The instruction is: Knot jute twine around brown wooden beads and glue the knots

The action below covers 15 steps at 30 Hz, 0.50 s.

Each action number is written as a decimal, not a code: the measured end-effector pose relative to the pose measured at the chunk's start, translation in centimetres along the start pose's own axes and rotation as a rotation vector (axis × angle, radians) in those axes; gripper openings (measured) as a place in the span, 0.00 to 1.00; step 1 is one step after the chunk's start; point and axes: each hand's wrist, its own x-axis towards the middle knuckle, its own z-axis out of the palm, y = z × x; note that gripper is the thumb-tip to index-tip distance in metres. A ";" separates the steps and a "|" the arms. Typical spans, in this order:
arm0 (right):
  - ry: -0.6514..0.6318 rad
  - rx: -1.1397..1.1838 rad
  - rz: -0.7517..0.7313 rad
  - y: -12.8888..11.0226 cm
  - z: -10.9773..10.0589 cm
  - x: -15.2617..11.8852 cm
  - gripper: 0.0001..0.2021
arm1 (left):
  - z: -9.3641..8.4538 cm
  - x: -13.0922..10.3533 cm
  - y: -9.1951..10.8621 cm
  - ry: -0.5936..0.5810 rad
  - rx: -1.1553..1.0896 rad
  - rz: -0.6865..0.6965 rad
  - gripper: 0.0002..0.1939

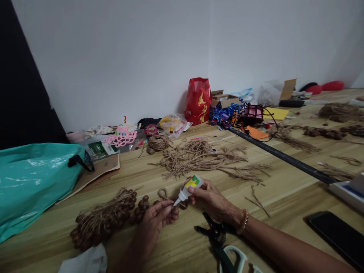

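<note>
My right hand (214,199), with a beaded bracelet at its wrist, grips a small white glue bottle (183,193) with a yellow and green label. The bottle is tilted, its narrow nozzle pointing down and left at the fingertips of my left hand (156,220). Those fingers are pinched on twine, whose loop (163,193) rises just behind them; the exact spot under the nozzle is partly hidden. Brown round beads lie on both sides of the pinch. To the left is a heap of brown beads strung on twine (105,216).
Dark-handled pruners (218,235) and white-handled scissors (237,252) lie below my right wrist. Loose twine (196,157) spreads beyond my hands. A phone (335,235) is at right, a teal bag (36,182) at left, a red bag (198,100) by the wall.
</note>
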 end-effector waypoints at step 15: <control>0.054 -0.034 -0.014 -0.2 0.0 -0.1 0.12 | 0.1 0.0 -0.1 0.017 0.023 0.029 0.18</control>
